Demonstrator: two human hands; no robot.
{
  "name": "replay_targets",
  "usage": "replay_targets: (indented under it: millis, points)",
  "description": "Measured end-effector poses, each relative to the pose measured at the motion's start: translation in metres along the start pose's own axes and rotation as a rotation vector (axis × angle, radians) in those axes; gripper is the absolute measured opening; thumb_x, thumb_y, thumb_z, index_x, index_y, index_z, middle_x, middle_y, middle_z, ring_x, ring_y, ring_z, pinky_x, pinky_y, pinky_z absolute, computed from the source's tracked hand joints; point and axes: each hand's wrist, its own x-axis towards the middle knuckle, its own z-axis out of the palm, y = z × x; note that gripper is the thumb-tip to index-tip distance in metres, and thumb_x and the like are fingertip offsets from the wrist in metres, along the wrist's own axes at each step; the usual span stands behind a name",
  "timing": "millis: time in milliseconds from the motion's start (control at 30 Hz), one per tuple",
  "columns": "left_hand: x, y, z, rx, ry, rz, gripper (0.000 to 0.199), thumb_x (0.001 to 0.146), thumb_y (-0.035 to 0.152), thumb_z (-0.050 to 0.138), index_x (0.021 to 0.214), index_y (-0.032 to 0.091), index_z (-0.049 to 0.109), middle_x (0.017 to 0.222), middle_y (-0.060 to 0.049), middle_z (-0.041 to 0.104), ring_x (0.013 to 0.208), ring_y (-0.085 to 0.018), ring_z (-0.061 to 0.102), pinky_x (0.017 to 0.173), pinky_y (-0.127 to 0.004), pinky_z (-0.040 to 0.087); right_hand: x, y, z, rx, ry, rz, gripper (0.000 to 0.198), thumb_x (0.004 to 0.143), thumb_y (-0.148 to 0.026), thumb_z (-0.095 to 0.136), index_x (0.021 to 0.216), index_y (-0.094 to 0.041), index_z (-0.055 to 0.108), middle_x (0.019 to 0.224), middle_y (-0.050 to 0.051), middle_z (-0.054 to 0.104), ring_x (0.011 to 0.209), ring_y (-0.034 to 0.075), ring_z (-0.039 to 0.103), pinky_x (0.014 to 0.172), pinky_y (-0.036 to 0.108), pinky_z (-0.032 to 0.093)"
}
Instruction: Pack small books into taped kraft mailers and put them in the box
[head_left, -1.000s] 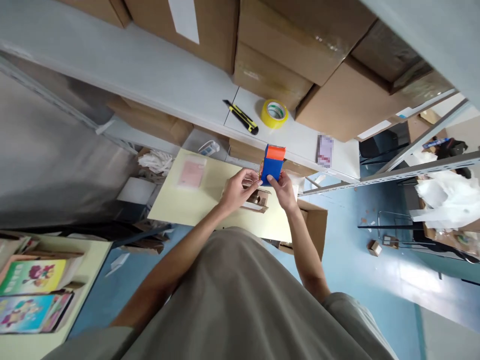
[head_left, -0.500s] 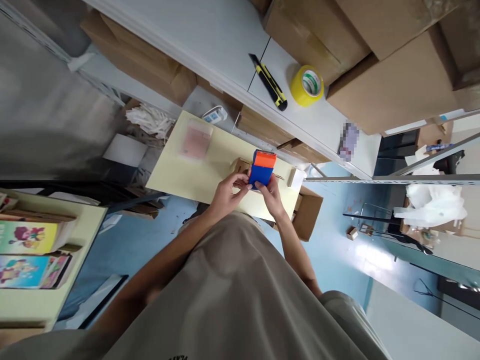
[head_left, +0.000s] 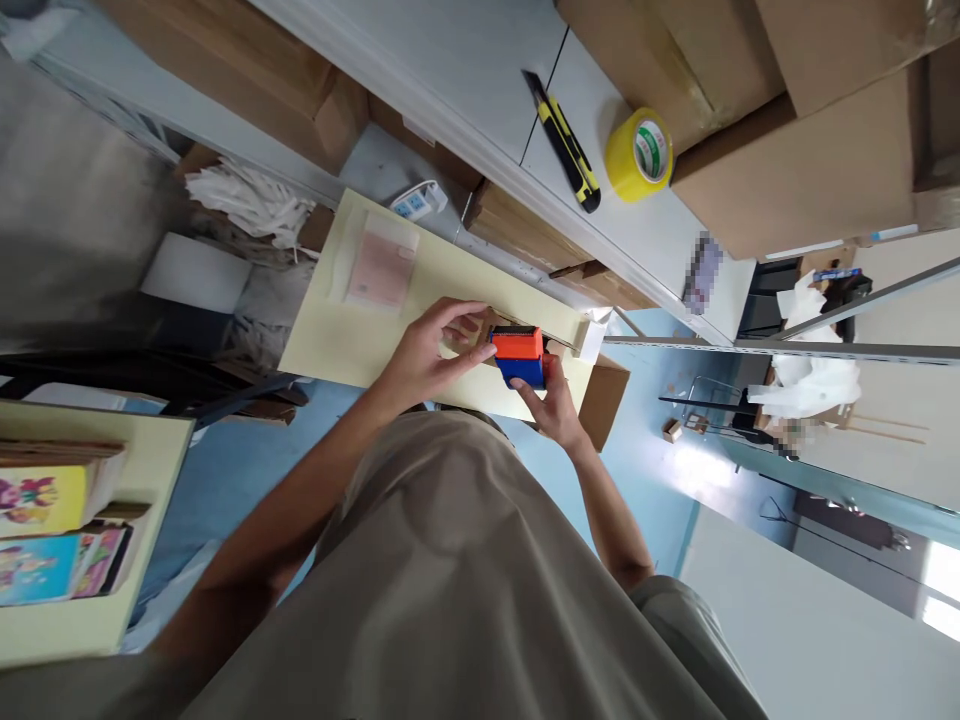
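Note:
A small blue and orange box-like object (head_left: 519,358) with a dark, toothed-looking edge is held above the pale yellow table. Its exact kind I cannot make out. My right hand (head_left: 553,405) grips it from the right and below, thumb across the blue part. Beside it on the left is my left hand (head_left: 442,355), fingers apart and curved, its thumb tip at the object's left edge. Whether that thumb touches it I cannot tell. Partly hidden behind the hands, a brown cardboard piece (head_left: 487,322) lies on the table.
On the yellow table (head_left: 322,330) lies a clear pinkish packet (head_left: 384,262). The grey shelf ahead holds a box cutter (head_left: 568,145), yellow tape roll (head_left: 639,155) and cardboard boxes (head_left: 810,180). A white power strip (head_left: 418,202) sits below it. Picture books (head_left: 45,500) stand at left.
My left hand has come off the object's lower part and its fingers have spread. The object has tipped so its dark edge shows more, still in my right hand. The view has shifted.

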Motion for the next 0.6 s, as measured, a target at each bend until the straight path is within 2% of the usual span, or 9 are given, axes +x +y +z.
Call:
replay_targets:
  millis: [133,233,367,600]
  points:
    - [0.005,0.016,-0.017,0.054,-0.065,0.13,0.054,0.101,0.059,0.088,0.143,0.027,0.078,0.139,-0.012,0.078,0.117,-0.027,0.079,0.099,-0.041,0.069,-0.008,-0.016,-0.001,-0.279,0.057,-0.057,0.066,0.104,-0.085,0.071,0.13,-0.027,0.053,0.116,0.015,0.082,0.1,0.035,0.082,0.09,0.055,0.07]
    - [0.004,0.023,-0.022,0.146,-0.049,0.245,0.04,0.106,0.049,0.086,0.14,0.029,0.08,0.136,-0.01,0.081,0.123,-0.029,0.077,0.105,-0.045,0.067,-0.013,-0.027,0.001,-0.386,0.063,-0.094,0.061,0.11,-0.081,0.063,0.135,-0.027,0.052,0.118,0.017,0.083,0.097,0.036,0.082,0.083,0.054,0.071]
    - [0.0,0.026,-0.026,0.273,-0.021,0.361,0.03,0.108,0.042,0.085,0.137,0.032,0.082,0.129,-0.008,0.085,0.121,-0.03,0.077,0.112,-0.051,0.062,-0.016,-0.037,0.004,-0.514,0.099,-0.145,0.061,0.112,-0.081,0.059,0.14,-0.028,0.049,0.114,0.016,0.082,0.096,0.037,0.084,0.081,0.053,0.071]
    - [-0.007,0.024,-0.033,0.369,-0.047,0.409,0.026,0.114,0.041,0.077,0.138,0.034,0.082,0.128,-0.008,0.086,0.117,-0.03,0.076,0.109,-0.052,0.06,-0.017,-0.04,0.011,-0.659,0.145,-0.251,0.052,0.118,-0.075,0.053,0.138,-0.028,0.048,0.112,0.014,0.08,0.094,0.034,0.084,0.079,0.051,0.073]
